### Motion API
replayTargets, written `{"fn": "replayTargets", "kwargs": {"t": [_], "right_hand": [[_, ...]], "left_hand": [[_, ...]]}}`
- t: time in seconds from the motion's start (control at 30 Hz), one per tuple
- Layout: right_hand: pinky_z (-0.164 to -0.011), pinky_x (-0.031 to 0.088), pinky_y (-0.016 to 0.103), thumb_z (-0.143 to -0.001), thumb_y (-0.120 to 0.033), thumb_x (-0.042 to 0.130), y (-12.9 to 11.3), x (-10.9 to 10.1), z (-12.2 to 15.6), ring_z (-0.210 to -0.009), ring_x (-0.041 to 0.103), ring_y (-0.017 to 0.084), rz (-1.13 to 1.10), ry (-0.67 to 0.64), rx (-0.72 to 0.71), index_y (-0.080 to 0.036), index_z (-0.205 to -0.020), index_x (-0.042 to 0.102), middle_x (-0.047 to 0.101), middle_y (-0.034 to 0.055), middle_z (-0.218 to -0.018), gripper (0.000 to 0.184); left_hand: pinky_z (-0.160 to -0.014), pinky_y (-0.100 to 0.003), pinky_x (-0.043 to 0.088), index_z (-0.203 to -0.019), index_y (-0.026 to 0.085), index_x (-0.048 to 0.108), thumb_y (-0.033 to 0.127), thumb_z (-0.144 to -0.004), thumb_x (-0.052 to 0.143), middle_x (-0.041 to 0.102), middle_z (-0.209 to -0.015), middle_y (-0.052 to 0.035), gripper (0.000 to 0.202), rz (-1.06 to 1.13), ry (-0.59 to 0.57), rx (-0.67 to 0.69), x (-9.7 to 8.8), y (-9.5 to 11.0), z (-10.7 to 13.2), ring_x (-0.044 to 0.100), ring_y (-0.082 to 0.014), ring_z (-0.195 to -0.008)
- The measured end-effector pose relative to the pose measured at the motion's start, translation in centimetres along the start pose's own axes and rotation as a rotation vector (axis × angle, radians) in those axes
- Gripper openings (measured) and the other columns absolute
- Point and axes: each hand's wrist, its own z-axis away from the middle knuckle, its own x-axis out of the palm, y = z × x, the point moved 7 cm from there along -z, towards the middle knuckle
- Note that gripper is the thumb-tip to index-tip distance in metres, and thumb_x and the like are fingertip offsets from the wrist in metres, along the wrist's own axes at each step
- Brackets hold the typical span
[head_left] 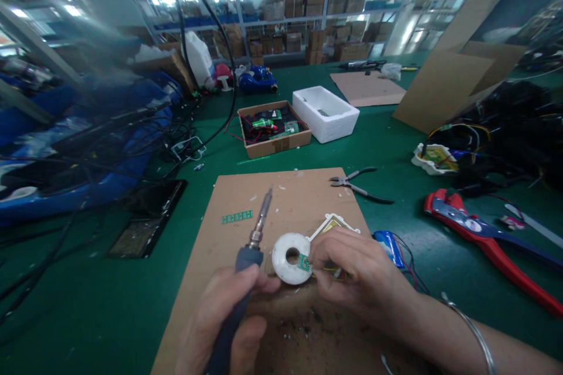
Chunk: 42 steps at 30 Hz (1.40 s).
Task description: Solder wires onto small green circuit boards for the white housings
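Note:
My left hand [215, 310] is wrapped round the dark handle of a soldering iron [250, 253], whose metal tip points up and away over a brown board [206, 263]. Its fingertips are close to a white solder spool [285, 276] lying flat. Over the spool's right side, my right hand [358, 266] pinches a small green circuit board [303, 262] between thumb and fingers. Partly hidden behind that hand is a white-framed part [336, 221] with a yellowish inside. A strip of small green boards [237, 217] lies left of the iron's tip.
Cutting pliers [358, 184] rest on the board's far right edge. To the right are a blue battery pack [389, 248] and a red-handled tool [479, 234]. A carton tray [275, 145] and white foam box [328, 123] stand beyond. Black cables [229, 53] hang at left.

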Motion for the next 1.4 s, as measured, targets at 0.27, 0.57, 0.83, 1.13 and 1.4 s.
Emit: {"fn": "replayTargets", "kwargs": {"t": [0.27,0.57,0.83,1.13,1.4], "right_hand": [[-0.060,0.044,0.027,-0.078,-0.006,0.046,0.2,0.2,0.3,-0.066,0.055,0.014,-0.050,-0.015,0.001,-0.018,-0.072,0.055,0.061,0.0026,-0.068,0.016],[-0.071,0.044,0.028,-0.073,-0.007,0.052,0.4,-0.4,0.9,-0.079,0.056,0.015,-0.141,-0.210,0.022,-0.019,-0.081,0.052,0.060,0.0025,-0.083,0.014],[-0.073,0.044,0.030,-0.070,-0.007,0.061,2.3,-1.9,0.8,-0.086,0.053,0.017,-0.133,-0.180,0.273,-0.020,-0.090,0.047,0.057,0.0038,-0.095,0.027],[-0.072,0.043,0.028,-0.084,-0.013,0.060,2.1,-1.7,0.9,-0.084,0.056,0.016,-0.177,-0.262,0.214,-0.020,-0.079,0.061,0.063,0.0016,-0.085,0.009],[-0.072,0.039,0.026,-0.087,-0.007,0.053,-0.3,-1.9,0.9,-0.083,0.053,0.014,-0.069,-0.342,-0.021,-0.022,-0.086,0.062,0.063,-0.0004,-0.087,0.018]], "left_hand": [[-0.083,-0.029,0.048,-0.108,0.025,0.059,0.037,-0.092,0.049,0.066,-0.102,-0.0052,0.023,-0.029,-0.278,0.083,4.2,0.2,1.0,0.061,-0.0184,-0.098],[-0.077,-0.030,0.050,-0.108,0.023,0.058,0.031,-0.090,0.052,0.066,-0.098,-0.0065,0.021,0.016,-0.278,0.055,4.2,-0.1,1.0,0.060,-0.0203,-0.098],[-0.083,-0.031,0.047,-0.108,0.023,0.058,0.029,-0.091,0.049,0.065,-0.098,-0.0067,0.020,-0.023,-0.275,0.077,4.2,-0.4,1.2,0.059,-0.0194,-0.097],[-0.074,-0.028,0.051,-0.110,0.022,0.056,0.025,-0.090,0.050,0.064,-0.096,-0.0071,0.021,-0.064,-0.339,0.122,4.2,-0.2,1.0,0.061,-0.0189,-0.096],[-0.082,-0.029,0.050,-0.109,0.023,0.058,0.024,-0.091,0.049,0.063,-0.096,-0.0069,0.020,-0.062,-0.303,0.093,4.0,-0.3,1.3,0.059,-0.0179,-0.096]]}}
